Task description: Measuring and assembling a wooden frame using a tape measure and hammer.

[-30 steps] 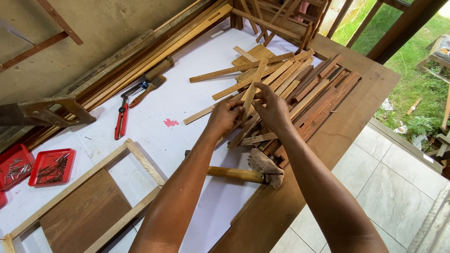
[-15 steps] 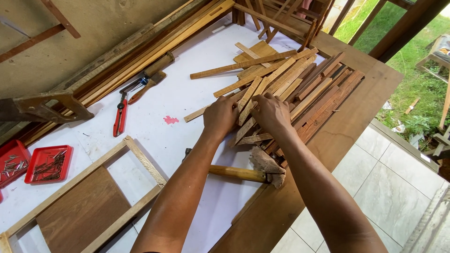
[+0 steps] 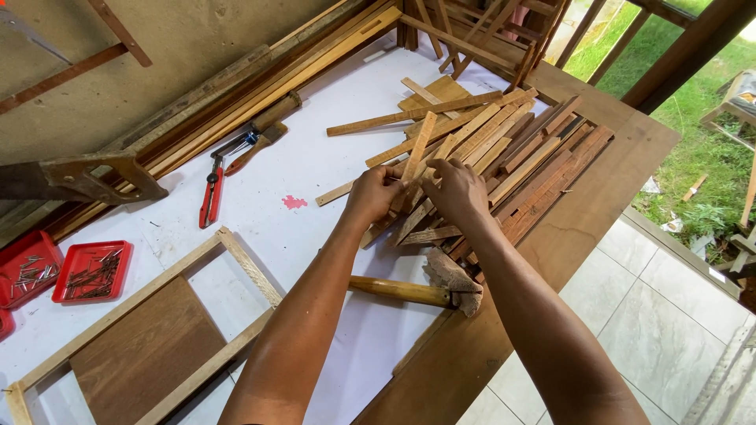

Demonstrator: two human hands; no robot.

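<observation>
Sorting the pile of wood strips (image 3: 504, 149), my left hand (image 3: 374, 193) and right hand (image 3: 458, 189) both pinched one strip (image 3: 415, 157) to pull it free, near the hammer (image 3: 417, 290).

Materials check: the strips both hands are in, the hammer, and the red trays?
Strips: bare wood, unfinished, grain and mixed tan-to-brown tones showing. Hammer: handle looks like smooth yellowish wood; head pale and rough, wood or worn metal, can't tell. Red trays: probably plastic, uniform glossy red with moulded rims.
</observation>
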